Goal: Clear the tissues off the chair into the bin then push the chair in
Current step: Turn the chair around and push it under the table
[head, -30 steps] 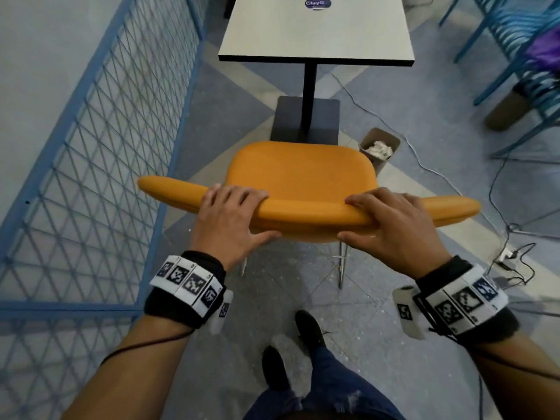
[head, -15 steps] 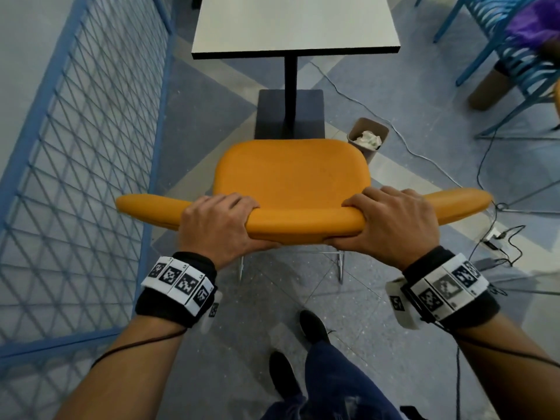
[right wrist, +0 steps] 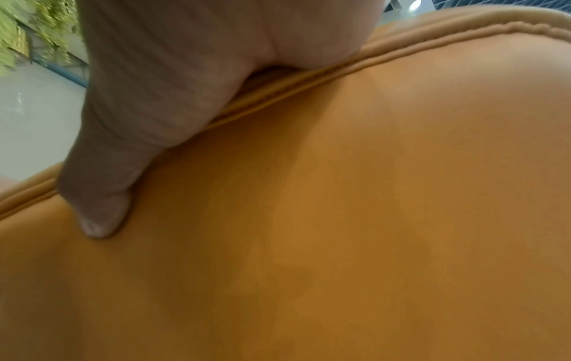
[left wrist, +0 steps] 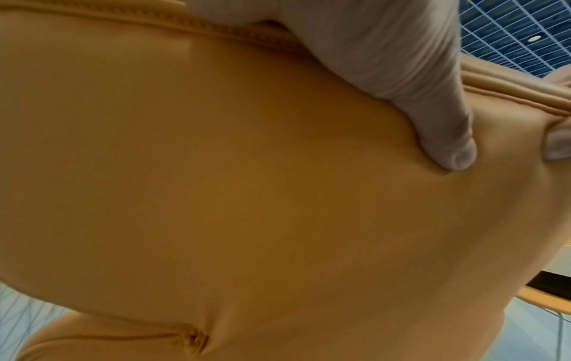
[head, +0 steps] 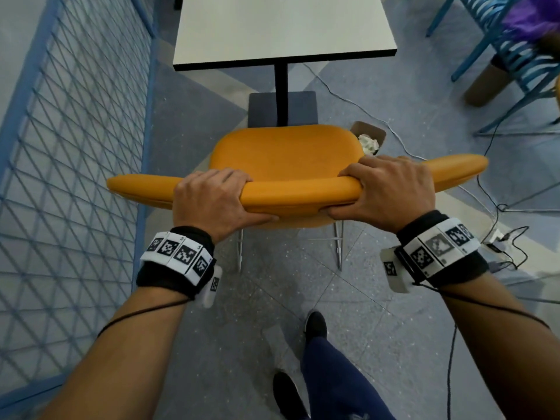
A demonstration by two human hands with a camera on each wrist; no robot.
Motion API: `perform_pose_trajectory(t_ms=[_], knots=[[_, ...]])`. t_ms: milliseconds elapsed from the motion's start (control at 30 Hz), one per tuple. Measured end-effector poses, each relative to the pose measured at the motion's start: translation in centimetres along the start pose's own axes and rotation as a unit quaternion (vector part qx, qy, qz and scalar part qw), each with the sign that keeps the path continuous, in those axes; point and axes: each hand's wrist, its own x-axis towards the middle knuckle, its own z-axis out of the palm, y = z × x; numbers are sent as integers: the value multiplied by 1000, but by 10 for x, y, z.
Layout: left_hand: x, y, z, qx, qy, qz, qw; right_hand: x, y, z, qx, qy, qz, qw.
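An orange padded chair [head: 285, 153] stands in front of the white table [head: 281, 28], its bare seat facing the table's post. My left hand [head: 212, 198] grips the top of the backrest left of centre, fingers over the front and thumb behind. My right hand [head: 388, 192] grips the same rim right of centre. Both wrist views are filled with the orange backrest [left wrist: 247, 195] [right wrist: 340, 219], each with a thumb pressed into it. A small brown bin [head: 371, 136] with crumpled white tissues [head: 368, 144] sits on the floor at the seat's right front corner.
A blue wire-mesh fence [head: 75, 147] runs along the left. The table's dark base plate [head: 263, 109] lies just beyond the seat. Cables [head: 497, 207] and a plug strip trail over the floor at right, by blue metal chairs [head: 515, 56]. My shoes [head: 315, 325] are behind the chair.
The chair with both hands on it has closed in on the table, and the seat front now reaches the base plate. Both hands have curled tighter round the backrest rim.
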Motion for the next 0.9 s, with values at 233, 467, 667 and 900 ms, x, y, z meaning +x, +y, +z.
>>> perform_pose_trajectory(t_ms=[233,467,667,900], knots=[[73,-4,14,2,19,-8,1000,73,45,4,6,16,-14,1000],[147,-14,20,5,17,-15,1000,145,79,8,13,30,-31,999],[208,-26,30,12,16,-26,999,206,105,12,19,42,-34,998],[282,-47,42,17,26,-31,999,277,126,14,32,47,-27,998]])
